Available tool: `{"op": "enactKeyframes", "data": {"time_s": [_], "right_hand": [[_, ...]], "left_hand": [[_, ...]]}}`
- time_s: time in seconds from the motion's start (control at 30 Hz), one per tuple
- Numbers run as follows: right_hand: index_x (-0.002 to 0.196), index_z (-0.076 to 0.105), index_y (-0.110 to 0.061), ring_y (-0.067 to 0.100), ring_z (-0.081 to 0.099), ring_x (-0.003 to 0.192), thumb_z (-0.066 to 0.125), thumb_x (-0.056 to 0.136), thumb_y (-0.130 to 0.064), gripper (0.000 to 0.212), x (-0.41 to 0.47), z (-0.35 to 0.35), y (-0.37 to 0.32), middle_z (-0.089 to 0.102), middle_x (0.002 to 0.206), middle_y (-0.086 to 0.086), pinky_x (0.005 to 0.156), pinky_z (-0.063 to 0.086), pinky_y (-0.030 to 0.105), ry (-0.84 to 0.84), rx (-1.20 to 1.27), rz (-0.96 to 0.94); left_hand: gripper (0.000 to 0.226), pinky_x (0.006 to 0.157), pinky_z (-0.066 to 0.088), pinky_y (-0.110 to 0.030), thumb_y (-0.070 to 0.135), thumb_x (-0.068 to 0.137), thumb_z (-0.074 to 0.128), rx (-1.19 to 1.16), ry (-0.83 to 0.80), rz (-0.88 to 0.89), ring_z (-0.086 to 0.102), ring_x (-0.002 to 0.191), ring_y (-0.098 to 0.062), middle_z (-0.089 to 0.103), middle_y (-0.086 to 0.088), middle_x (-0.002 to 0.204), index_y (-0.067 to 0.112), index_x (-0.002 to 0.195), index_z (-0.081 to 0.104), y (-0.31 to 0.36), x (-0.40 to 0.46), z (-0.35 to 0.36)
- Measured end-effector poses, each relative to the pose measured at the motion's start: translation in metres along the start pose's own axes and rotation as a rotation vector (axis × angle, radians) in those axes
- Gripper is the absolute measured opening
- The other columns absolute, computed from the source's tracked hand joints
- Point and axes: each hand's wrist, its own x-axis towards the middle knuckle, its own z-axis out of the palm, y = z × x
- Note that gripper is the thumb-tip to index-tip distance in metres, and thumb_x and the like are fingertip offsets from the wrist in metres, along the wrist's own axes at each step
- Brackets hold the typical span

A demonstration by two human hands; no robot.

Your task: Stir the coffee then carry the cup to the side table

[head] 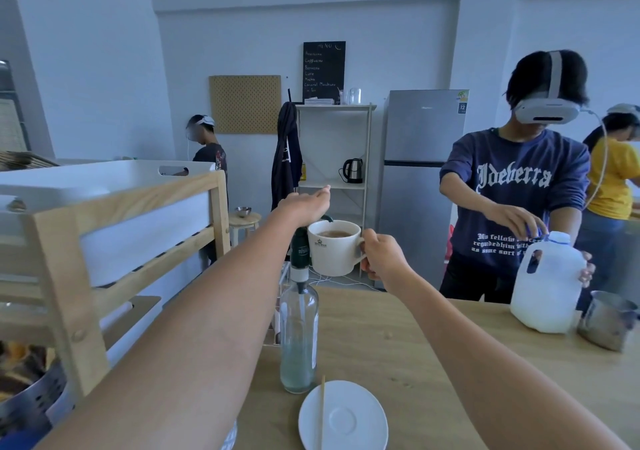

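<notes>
Right hand (381,259): fingers curled round the handle of the white cup (333,247), held in the air above the far edge of the wooden table (398,345); brown coffee (335,234) inside. Left hand (304,204): raised beside and behind the cup, fingers stretched forward, holding nothing. White saucer (343,418): on the table near its front edge, wooden stir stick (322,411) lying across it. Glass bottle (299,328): upright just behind the saucer
</notes>
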Motion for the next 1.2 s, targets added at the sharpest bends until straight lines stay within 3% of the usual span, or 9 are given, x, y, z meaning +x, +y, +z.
{"op": "enactKeyframes", "data": {"time_s": [0.2,0.33,0.47,0.57,0.7,0.8,0.9,1.07,1.2], "right_hand": [[0.061,0.048,-0.011,0.016,0.038,0.039,0.035,0.088,-0.030,0.035,-0.002,0.000,-0.002,0.049,0.050,0.005,0.044,0.033,0.020,-0.008,0.012,0.009],[0.059,0.049,-0.011,0.016,0.037,0.039,0.035,0.087,-0.029,0.036,-0.004,-0.001,-0.006,0.049,0.049,0.006,0.041,0.030,0.019,-0.012,0.023,0.000],[0.059,0.049,-0.012,0.013,0.035,0.034,0.035,0.088,-0.029,0.036,-0.008,-0.003,-0.009,0.048,0.050,0.005,0.036,0.028,0.017,-0.025,0.039,-0.007],[0.058,0.048,-0.012,0.014,0.035,0.035,0.036,0.088,-0.029,0.036,-0.013,-0.003,-0.009,0.047,0.050,0.005,0.038,0.028,0.018,-0.026,0.041,-0.007],[0.060,0.047,-0.010,0.014,0.035,0.037,0.036,0.088,-0.028,0.035,-0.022,-0.003,-0.008,0.046,0.052,0.007,0.040,0.029,0.020,-0.024,0.045,0.000],[0.062,0.047,-0.010,0.016,0.036,0.039,0.035,0.089,-0.028,0.035,-0.031,-0.005,-0.008,0.046,0.053,0.007,0.042,0.031,0.021,-0.022,0.050,-0.001],[0.060,0.045,-0.011,0.014,0.035,0.037,0.035,0.090,-0.027,0.036,-0.039,-0.007,-0.009,0.045,0.053,0.007,0.043,0.030,0.022,-0.019,0.047,-0.002],[0.057,0.044,-0.012,0.015,0.035,0.038,0.035,0.089,-0.027,0.037,-0.053,-0.008,-0.006,0.047,0.052,0.007,0.042,0.029,0.021,-0.006,0.043,0.011],[0.059,0.044,-0.012,0.015,0.035,0.039,0.035,0.088,-0.025,0.033,-0.065,-0.008,0.000,0.044,0.052,0.006,0.039,0.029,0.016,-0.014,0.043,0.018]], "left_hand": [[0.103,0.117,0.021,-0.055,0.083,0.072,0.018,-0.065,0.062,-0.035,0.022,0.147,-0.033,0.019,-0.009,0.161,0.019,0.153,0.025,0.012,0.000,-0.022],[0.068,0.116,0.021,-0.055,0.062,0.088,0.001,-0.015,0.131,0.162,0.016,0.147,-0.035,0.029,-0.012,0.157,0.042,0.152,0.011,0.018,0.000,-0.030],[0.059,0.110,0.027,-0.054,0.052,0.096,0.006,-0.199,0.279,0.283,0.027,0.140,-0.039,0.052,-0.016,0.138,0.038,0.153,0.016,0.016,0.002,-0.031],[0.059,0.113,0.023,-0.052,0.052,0.098,0.009,-0.318,0.393,0.320,0.027,0.141,-0.037,0.036,-0.012,0.153,0.032,0.153,0.022,0.017,-0.002,-0.038],[0.051,0.111,0.024,-0.054,0.041,0.100,0.019,-0.566,0.477,0.164,0.029,0.137,-0.039,0.028,-0.015,0.151,0.025,0.147,0.030,0.011,-0.016,-0.052],[0.050,0.109,0.033,-0.050,0.029,0.100,0.025,-0.653,0.375,-0.047,0.038,0.133,-0.037,0.029,-0.018,0.151,0.010,0.146,0.030,-0.004,-0.031,-0.051],[0.054,0.099,0.048,-0.048,0.032,0.097,0.028,-0.720,0.177,-0.237,0.054,0.115,-0.032,0.042,-0.017,0.142,0.011,0.147,0.026,-0.025,-0.055,-0.038],[0.058,0.073,0.051,-0.040,0.045,0.097,0.022,-0.721,-0.207,-0.352,0.061,0.082,-0.031,0.062,-0.019,0.096,0.000,0.113,0.056,-0.049,-0.090,-0.007],[0.060,0.076,0.055,-0.042,0.044,0.097,0.021,-0.873,-0.325,-0.353,0.063,0.088,-0.036,0.062,-0.025,0.100,-0.003,0.104,0.056,-0.056,-0.102,0.015]]}}
